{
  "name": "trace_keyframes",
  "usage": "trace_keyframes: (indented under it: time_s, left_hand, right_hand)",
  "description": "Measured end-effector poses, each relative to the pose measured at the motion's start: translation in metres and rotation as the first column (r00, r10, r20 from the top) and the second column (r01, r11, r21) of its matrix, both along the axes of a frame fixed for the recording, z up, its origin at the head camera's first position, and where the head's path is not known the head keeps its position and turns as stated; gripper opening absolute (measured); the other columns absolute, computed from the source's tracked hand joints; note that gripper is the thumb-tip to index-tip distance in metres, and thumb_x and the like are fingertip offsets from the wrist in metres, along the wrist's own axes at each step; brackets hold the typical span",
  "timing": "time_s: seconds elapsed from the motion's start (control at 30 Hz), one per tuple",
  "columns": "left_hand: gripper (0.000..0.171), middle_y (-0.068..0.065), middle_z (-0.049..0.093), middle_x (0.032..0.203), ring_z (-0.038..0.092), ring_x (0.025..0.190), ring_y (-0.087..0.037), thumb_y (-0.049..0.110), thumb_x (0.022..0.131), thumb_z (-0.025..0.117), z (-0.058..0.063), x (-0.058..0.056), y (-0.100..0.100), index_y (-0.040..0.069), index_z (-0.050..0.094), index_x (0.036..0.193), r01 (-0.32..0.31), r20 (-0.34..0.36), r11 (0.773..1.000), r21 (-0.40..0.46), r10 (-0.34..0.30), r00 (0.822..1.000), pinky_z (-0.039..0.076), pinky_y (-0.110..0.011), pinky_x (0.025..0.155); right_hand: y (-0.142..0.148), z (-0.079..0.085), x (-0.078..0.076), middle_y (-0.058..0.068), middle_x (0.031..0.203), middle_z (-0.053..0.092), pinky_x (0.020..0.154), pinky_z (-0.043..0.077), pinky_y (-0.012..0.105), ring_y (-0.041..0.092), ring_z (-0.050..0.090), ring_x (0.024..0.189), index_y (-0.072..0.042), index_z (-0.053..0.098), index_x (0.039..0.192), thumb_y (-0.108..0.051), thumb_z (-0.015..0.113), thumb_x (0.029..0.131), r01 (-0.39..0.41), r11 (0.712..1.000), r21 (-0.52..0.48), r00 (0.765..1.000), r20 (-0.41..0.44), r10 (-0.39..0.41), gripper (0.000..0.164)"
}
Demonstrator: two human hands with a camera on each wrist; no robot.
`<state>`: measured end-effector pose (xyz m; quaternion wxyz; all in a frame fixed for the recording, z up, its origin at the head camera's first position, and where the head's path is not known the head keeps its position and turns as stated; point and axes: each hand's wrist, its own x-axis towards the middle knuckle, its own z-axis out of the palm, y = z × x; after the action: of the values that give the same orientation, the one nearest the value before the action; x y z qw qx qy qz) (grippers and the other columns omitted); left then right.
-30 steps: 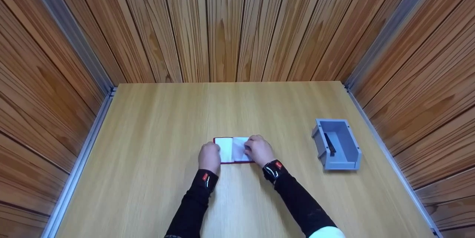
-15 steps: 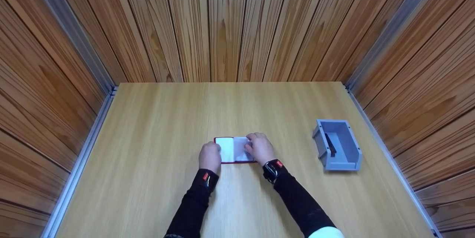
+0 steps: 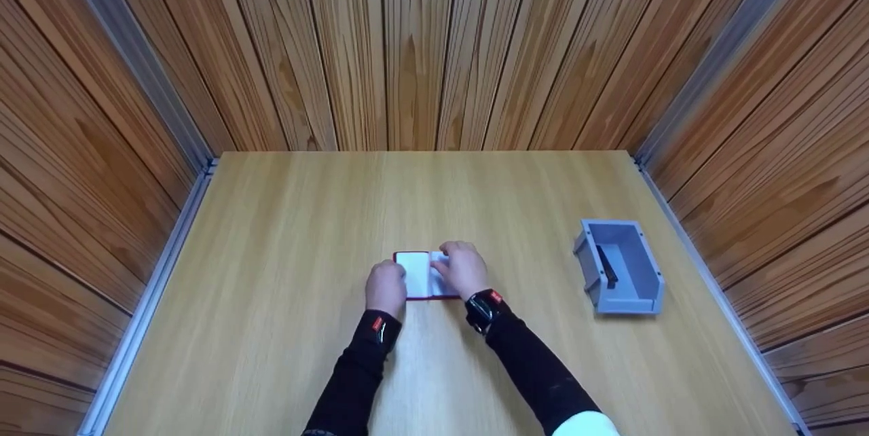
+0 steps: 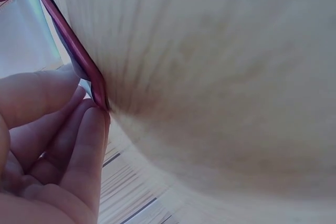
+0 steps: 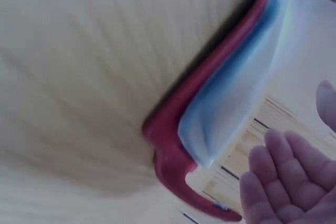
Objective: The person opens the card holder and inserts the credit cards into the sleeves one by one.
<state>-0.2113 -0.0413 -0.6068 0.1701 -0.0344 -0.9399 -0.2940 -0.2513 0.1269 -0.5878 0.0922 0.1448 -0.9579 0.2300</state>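
A small notebook with a red cover (image 5: pixel 168 145) lies open on the table, its white pages (image 3: pixel 413 274) facing up. My left hand (image 3: pixel 385 288) pinches its left edge; in the left wrist view the thumb (image 4: pixel 42 93) rests on the page side and the fingers (image 4: pixel 86 145) are against the cover's edge. Over the right-hand page is my right hand (image 3: pixel 464 270), its fingers (image 5: pixel 289 177) loosely bent and apart from the thumb (image 5: pixel 328 106), with nothing between them. The cover's red flap, with a small metal snap, curls out at the right end in the right wrist view.
A grey-blue plastic bin (image 3: pixel 631 305) stands to the right on the wooden table (image 3: pixel 271 219). A slim black object (image 3: pixel 606 267) leans inside it along the left wall. Wood-panelled walls (image 3: pixel 407 49) enclose the table at the back and sides.
My right hand has shifted left over the right-hand page, after first opening its fingers away from the page's right part. My left hand keeps its grip on the notebook's left edge.
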Motion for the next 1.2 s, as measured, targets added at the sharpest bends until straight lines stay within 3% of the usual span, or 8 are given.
trace_keyframes:
  time_s: [0.2,0.4,0.6,0.77,1.0,1.2]
  left_hand:
    - [0.016,-0.009,0.056,0.066,0.058,0.065,-0.033,-0.009,0.068,0.069,-0.001,0.000,-0.002,0.005,0.064,0.061,-0.002,0.020,1.000,0.002,0.002,1.000,0.046,-0.044,0.060]
    - [0.013,-0.009,0.057,0.068,0.058,0.066,-0.032,-0.009,0.066,0.072,0.001,0.000,-0.004,0.003,0.068,0.067,0.008,0.067,1.000,0.016,-0.009,0.998,0.046,-0.044,0.063]
    - [0.013,-0.010,0.061,0.071,0.062,0.070,-0.032,-0.010,0.066,0.073,0.002,0.000,-0.005,0.002,0.072,0.072,0.011,0.082,1.000,0.001,-0.011,0.997,0.049,-0.043,0.066]
    - [0.015,-0.008,0.059,0.068,0.061,0.068,-0.033,-0.011,0.066,0.070,0.001,-0.001,-0.005,0.004,0.067,0.066,0.005,0.069,1.000,-0.014,-0.004,0.998,0.048,-0.044,0.063]
    - [0.016,-0.010,0.059,0.067,0.060,0.066,-0.034,-0.011,0.069,0.065,0.001,-0.002,-0.004,0.004,0.065,0.064,-0.001,0.061,1.000,0.011,0.000,0.998,0.046,-0.045,0.061]
    - [0.014,-0.010,0.059,0.067,0.060,0.065,-0.034,-0.008,0.072,0.069,0.001,-0.002,-0.003,0.004,0.066,0.064,-0.004,0.056,1.000,-0.007,0.004,0.998,0.047,-0.046,0.061]
  right_hand:
    - [-0.004,-0.006,0.005,0.010,0.100,0.069,0.085,0.049,0.041,0.029,0.062,0.096,-0.003,0.071,0.105,-0.020,0.077,0.086,-0.121,0.992,0.024,0.993,0.018,0.121,0.027]
    - [-0.005,-0.008,0.008,0.008,0.097,0.067,0.084,0.049,0.039,0.027,0.062,0.094,-0.004,0.072,0.099,-0.016,0.079,0.083,-0.210,0.976,0.058,0.978,-0.010,0.210,0.021]
    - [-0.004,-0.013,0.008,0.006,0.093,0.066,0.082,0.050,0.037,0.026,0.061,0.092,-0.006,0.071,0.093,-0.012,0.080,0.079,-0.248,0.966,0.079,0.964,-0.075,0.253,0.018]
    - [-0.004,-0.017,0.007,0.005,0.093,0.066,0.080,0.050,0.037,0.026,0.060,0.091,-0.007,0.070,0.090,-0.012,0.080,0.075,-0.267,0.956,0.120,0.955,-0.104,0.279,0.019]
    - [-0.006,-0.015,0.006,0.006,0.095,0.067,0.082,0.049,0.036,0.026,0.060,0.093,-0.005,0.071,0.093,-0.011,0.081,0.076,-0.314,0.936,0.157,0.939,-0.095,0.331,0.020]
    - [-0.007,-0.014,0.007,0.006,0.099,0.067,0.085,0.049,0.036,0.026,0.059,0.096,-0.005,0.073,0.096,-0.010,0.081,0.077,-0.331,0.925,0.185,0.936,-0.056,0.347,0.021]
